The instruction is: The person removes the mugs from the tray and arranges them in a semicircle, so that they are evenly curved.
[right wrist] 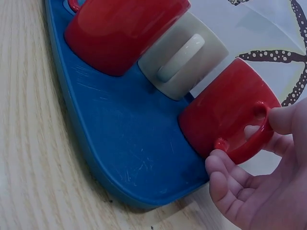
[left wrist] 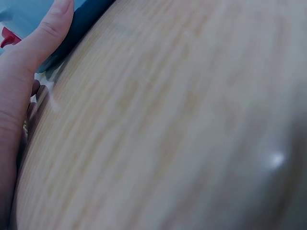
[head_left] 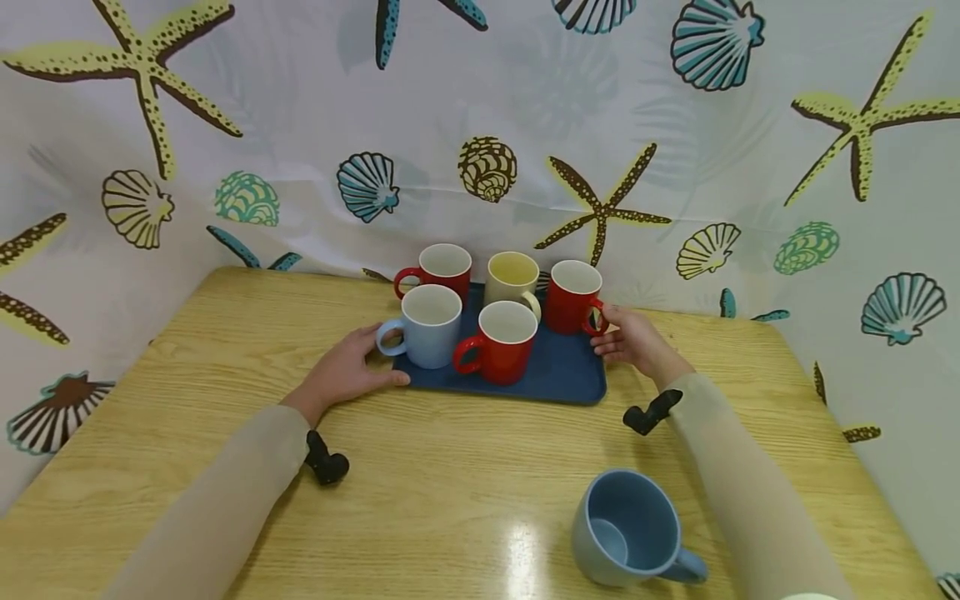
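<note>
My right hand (head_left: 637,343) pinches the handle of a red mug (head_left: 567,302) at the right end of a blue tray (head_left: 562,371). In the right wrist view, the thumb presses the top of that handle, with a finger through the loop and others below. My left hand (head_left: 347,372) lies at the tray's left end, its straight thumb along the front corner. Its fingers reach behind the handle of a light blue mug (head_left: 433,337). Also on the tray are a front red mug (head_left: 504,354), a cream mug (head_left: 510,287) and a back-left red mug (head_left: 447,265).
A larger grey-blue mug (head_left: 626,529) stands apart on the wooden table (head_left: 420,483), near the right forearm, its handle pointing right. Behind the tray, close to the mugs, hangs a white curtain (head_left: 435,108) printed with shells and starfish.
</note>
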